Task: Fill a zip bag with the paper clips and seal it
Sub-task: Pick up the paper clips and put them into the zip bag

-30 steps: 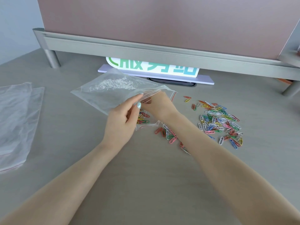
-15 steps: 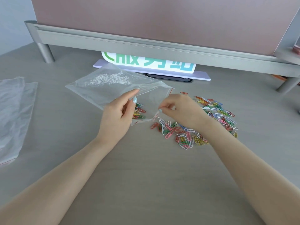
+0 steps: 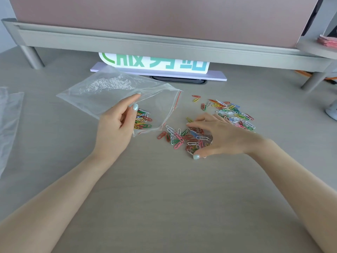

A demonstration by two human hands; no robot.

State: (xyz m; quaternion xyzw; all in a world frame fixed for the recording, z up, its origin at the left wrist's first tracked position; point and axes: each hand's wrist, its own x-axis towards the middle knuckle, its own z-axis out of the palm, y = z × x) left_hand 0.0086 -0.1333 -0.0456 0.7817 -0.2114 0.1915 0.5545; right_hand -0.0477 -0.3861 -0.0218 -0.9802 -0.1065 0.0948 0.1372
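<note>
Evidently the left hand (image 3: 116,127) is there to keep the bag's mouth open: its thumb and fingers pinch the upper lip of the zip bag (image 3: 116,92) and lift it off the counter (image 3: 164,198), so the red-lined opening gapes toward the right hand (image 3: 217,136). A small bunch of paper clips (image 3: 143,119) already lies inside, just beyond the left thumb. The right hand is spread, fingers lightly arched and thumb down on the counter, cupped over the nearest loose clips (image 3: 182,136); it looks set to gather a handful, though nothing is yet gripped. That heap sits directly beside the bag's mouth, which keeps each transfer short. More scattered clips (image 3: 231,111) lie past the right hand's fingers, further from the bag. To the far left of the left hand lie spare bags (image 3: 9,125), flat and untouched. Most clips remain outside, so by my reckoning filling is early and sealing far off.
</note>
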